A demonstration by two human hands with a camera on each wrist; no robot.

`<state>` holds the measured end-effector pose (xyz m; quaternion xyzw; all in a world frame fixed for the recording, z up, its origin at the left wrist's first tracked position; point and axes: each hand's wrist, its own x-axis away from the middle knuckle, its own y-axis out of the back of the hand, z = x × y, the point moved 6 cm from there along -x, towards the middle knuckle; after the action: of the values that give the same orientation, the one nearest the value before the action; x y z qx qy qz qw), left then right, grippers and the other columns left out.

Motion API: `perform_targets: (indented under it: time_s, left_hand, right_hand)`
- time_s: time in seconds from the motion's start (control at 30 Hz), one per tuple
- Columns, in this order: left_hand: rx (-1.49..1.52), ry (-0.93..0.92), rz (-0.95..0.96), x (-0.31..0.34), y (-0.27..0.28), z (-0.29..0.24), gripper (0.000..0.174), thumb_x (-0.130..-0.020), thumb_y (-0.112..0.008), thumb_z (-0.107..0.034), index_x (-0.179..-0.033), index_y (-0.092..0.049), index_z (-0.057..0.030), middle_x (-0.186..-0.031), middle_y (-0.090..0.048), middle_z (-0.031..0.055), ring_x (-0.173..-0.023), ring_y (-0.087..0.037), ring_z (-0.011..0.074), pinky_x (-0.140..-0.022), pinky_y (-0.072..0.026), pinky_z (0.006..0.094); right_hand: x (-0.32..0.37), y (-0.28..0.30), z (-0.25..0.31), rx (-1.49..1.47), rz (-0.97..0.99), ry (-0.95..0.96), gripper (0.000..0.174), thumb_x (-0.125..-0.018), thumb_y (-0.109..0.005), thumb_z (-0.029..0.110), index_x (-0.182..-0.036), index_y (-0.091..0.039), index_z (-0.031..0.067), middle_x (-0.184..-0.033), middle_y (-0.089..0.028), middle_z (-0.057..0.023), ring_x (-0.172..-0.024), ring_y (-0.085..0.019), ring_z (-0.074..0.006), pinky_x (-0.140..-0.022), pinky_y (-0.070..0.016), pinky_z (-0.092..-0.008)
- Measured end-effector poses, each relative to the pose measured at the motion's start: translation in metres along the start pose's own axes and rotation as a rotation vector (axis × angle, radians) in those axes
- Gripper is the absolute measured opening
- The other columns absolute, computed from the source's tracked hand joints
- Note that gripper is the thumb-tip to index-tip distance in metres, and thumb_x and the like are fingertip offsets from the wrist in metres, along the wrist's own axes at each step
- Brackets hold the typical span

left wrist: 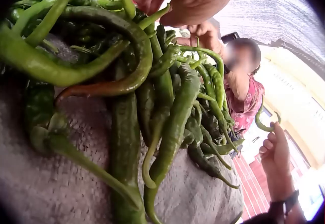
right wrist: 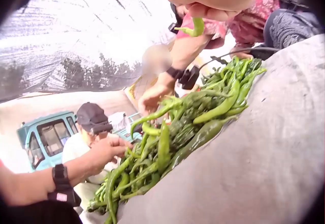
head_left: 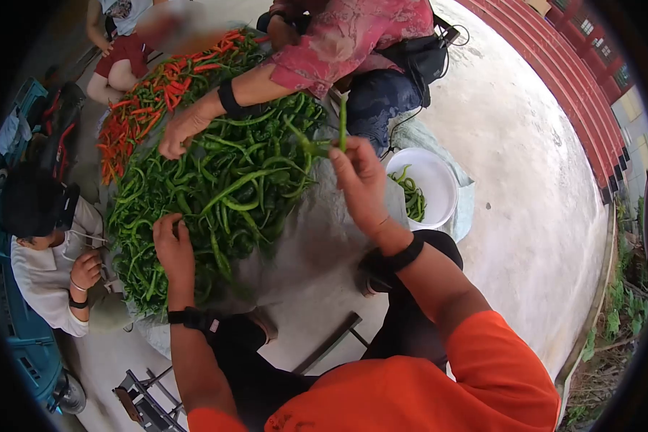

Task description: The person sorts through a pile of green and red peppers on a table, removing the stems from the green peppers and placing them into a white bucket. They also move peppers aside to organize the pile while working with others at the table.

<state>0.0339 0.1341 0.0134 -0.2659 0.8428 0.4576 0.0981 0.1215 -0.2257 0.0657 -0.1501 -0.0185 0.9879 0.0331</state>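
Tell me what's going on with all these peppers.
The person in orange pinches a green pepper in the right hand, with the left hand at the big green pile. Some green peppers lie in the white bowl beside it. Across the pile, a person in pink reaches over it, near the red peppers.

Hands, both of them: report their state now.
Left hand: at the pepper pile; whether gripping, can't tell.
Right hand: closed, pinching a green pepper.
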Motion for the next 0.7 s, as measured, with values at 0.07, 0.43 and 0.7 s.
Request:
perform_targets:
  time_s: [0.07,0.43,0.7]
  left_hand:
    - [-0.059,0.119,-0.014,-0.002,0.002,-0.001,0.014,-0.088,-0.056,-0.006,-0.101,-0.06,-0.0029,-0.106,-0.056,0.0122,-0.085,-0.058,0.0266,-0.07,-0.0478,0.0382]
    - [0.009,0.32,-0.079,-0.004,0.023,0.055,0.017,-0.089,-0.056,-0.014,-0.105,-0.063,-0.0089,-0.094,-0.064,0.0081,-0.074,-0.058,0.0222,-0.066,-0.0463,0.0403]
    - [0.129,0.376,-0.085,0.002,0.037,0.059,0.019,-0.086,-0.06,-0.012,-0.104,-0.063,-0.0079,-0.092,-0.064,0.0085,-0.076,-0.06,0.0218,-0.068,-0.0479,0.0377]
  right_hand:
    - [-0.01,0.026,-0.004,-0.081,-0.117,-0.035,0.011,-0.09,-0.061,0.014,-0.099,-0.058,0.0076,-0.067,-0.047,0.0084,-0.055,-0.036,-0.0003,-0.047,-0.0294,-0.0173]
    - [-0.028,0.162,-0.045,-0.113,-0.537,-0.257,0.015,-0.09,-0.061,0.021,-0.09,-0.056,0.0076,-0.065,-0.044,0.0056,-0.046,-0.03,-0.0017,-0.041,-0.0234,-0.0184]
    - [-0.032,0.196,-0.12,-0.406,-0.514,-0.657,0.035,-0.093,-0.053,0.026,-0.122,-0.048,0.0079,-0.122,-0.05,-0.0062,-0.091,-0.055,-0.0153,-0.073,-0.046,-0.0301]
